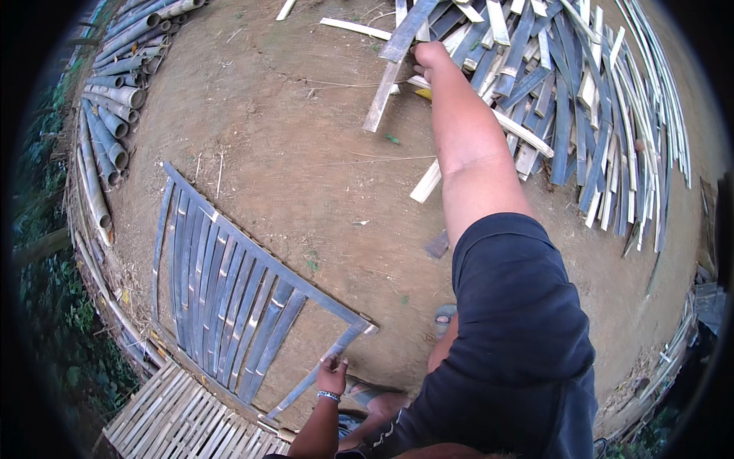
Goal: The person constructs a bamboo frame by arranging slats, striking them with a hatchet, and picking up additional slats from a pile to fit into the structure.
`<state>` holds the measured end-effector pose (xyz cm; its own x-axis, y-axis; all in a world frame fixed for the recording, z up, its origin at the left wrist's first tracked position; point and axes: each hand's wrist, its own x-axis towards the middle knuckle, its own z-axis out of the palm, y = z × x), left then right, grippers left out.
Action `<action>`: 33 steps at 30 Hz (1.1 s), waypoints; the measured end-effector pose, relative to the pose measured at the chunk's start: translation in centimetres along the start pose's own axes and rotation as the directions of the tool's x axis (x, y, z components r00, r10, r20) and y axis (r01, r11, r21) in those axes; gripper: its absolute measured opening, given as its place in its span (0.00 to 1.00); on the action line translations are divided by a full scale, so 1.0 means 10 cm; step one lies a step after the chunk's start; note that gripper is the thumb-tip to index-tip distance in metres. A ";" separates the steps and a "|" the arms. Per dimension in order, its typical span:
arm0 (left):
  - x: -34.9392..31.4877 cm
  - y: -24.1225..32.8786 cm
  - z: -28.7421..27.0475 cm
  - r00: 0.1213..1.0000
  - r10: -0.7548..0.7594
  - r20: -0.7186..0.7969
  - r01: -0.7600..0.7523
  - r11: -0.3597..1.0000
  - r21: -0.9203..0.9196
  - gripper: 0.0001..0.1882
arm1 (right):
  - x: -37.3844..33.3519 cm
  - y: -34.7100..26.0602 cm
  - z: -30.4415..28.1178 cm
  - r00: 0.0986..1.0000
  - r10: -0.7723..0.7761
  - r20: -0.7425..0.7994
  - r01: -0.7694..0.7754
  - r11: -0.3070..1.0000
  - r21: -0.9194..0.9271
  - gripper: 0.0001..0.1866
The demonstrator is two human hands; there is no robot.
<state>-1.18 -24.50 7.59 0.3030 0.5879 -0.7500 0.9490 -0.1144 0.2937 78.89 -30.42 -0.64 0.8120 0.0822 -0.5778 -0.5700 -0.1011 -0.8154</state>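
Right hand (430,60): fingers curled, grip hidden, can't tell what's held. Long flat grey split-bamboo slat (408,32) just left of them; loose grey-and-pale slat pile (527,86) to their right. Left hand (332,375): fingers half-curled, hold unclear; grey slatted bamboo panel (264,256), pale-banded strips under one rail, spreads left of them.

Around me the earth (359,245) is brown; at eight o'clock a slatted panel (262,254), slate grey with pale crosswise banding; at two, strips (562,115) mixing cream and grey; at ten, greyish poles (115,96); at four, a dark navy sleeve (520,283)
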 end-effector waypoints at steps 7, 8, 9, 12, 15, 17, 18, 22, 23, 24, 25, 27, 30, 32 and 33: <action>-0.34 -0.22 -0.03 0.998 -0.057 -0.019 0.056 0.998 -0.032 0.23 | -0.21 -0.04 0.14 0.996 0.011 -0.093 0.036 0.872 0.489 0.19; -0.38 -0.23 -0.04 0.997 -0.068 -0.024 0.067 0.997 -0.037 0.23 | -0.22 -0.03 0.16 0.995 0.009 -0.100 0.045 0.851 0.524 0.18; -0.40 -0.23 -0.06 0.996 -0.082 -0.016 0.081 0.995 -0.064 0.23 | -0.20 -0.03 0.15 0.988 0.039 -0.147 0.044 0.852 0.522 0.14; -0.46 -0.25 -0.08 0.993 -0.118 -0.007 0.116 0.984 -0.136 0.23 | -0.04 0.01 0.11 0.987 0.058 -0.149 0.036 0.827 0.561 0.13; -0.53 -0.36 -0.06 0.990 -0.140 -0.026 0.133 0.973 -0.188 0.23 | 0.01 0.03 0.06 0.976 0.064 -0.209 0.070 0.814 0.576 0.10; -0.56 -0.42 -0.05 0.989 -0.146 -0.032 0.136 0.967 -0.215 0.23 | 0.12 0.02 0.00 0.965 0.058 -0.255 0.109 0.797 0.594 0.10; -0.59 -0.39 -0.07 0.988 -0.155 -0.029 0.146 0.970 -0.194 0.23 | 0.16 -0.05 0.00 0.954 0.115 -0.277 0.073 0.806 0.587 0.11; -0.70 -0.38 -0.10 0.981 -0.192 -0.011 0.188 0.972 -0.138 0.24 | 0.05 -0.05 0.08 0.909 0.176 -0.379 0.002 0.905 0.426 0.15; -0.74 -0.40 -0.10 0.979 -0.204 -0.006 0.202 0.971 -0.132 0.25 | 0.04 -0.05 0.14 0.895 0.197 -0.401 -0.029 0.921 0.387 0.15; -0.76 -0.35 -0.10 0.977 -0.212 -0.015 0.208 0.967 -0.148 0.25 | 0.06 -0.02 0.15 0.900 0.184 -0.395 -0.057 0.948 0.313 0.15; -0.80 -0.25 -0.11 0.975 -0.222 -0.024 0.215 0.963 -0.164 0.25 | 0.14 0.06 0.14 0.906 0.172 -0.388 -0.083 0.968 0.235 0.15; -0.67 -0.24 -0.06 0.983 -0.181 -0.025 0.172 0.965 -0.196 0.24 | 0.75 0.25 -0.16 0.925 -0.029 -0.378 -0.062 0.973 -0.225 0.15; -0.53 -0.44 0.04 0.988 -0.152 -0.014 0.144 0.957 -0.253 0.23 | 0.87 0.35 -0.37 0.913 -0.050 -0.405 -0.129 0.906 -0.403 0.18; -0.69 -0.28 0.05 0.983 -0.183 -0.013 0.167 0.925 -0.342 0.22 | 0.54 0.31 -0.10 0.925 0.011 -0.379 -0.182 0.890 -0.419 0.20; -0.68 -0.24 0.04 0.984 -0.178 -0.013 0.164 0.931 -0.325 0.22 | 0.50 0.27 -0.16 0.925 -0.022 -0.379 -0.177 0.858 -0.483 0.20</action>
<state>-5.52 -28.57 11.75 0.1285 0.6089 -0.7828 0.9054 0.2501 0.3432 81.58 -31.84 -5.65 0.8115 -0.2972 -0.5031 -0.5720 -0.5801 -0.5799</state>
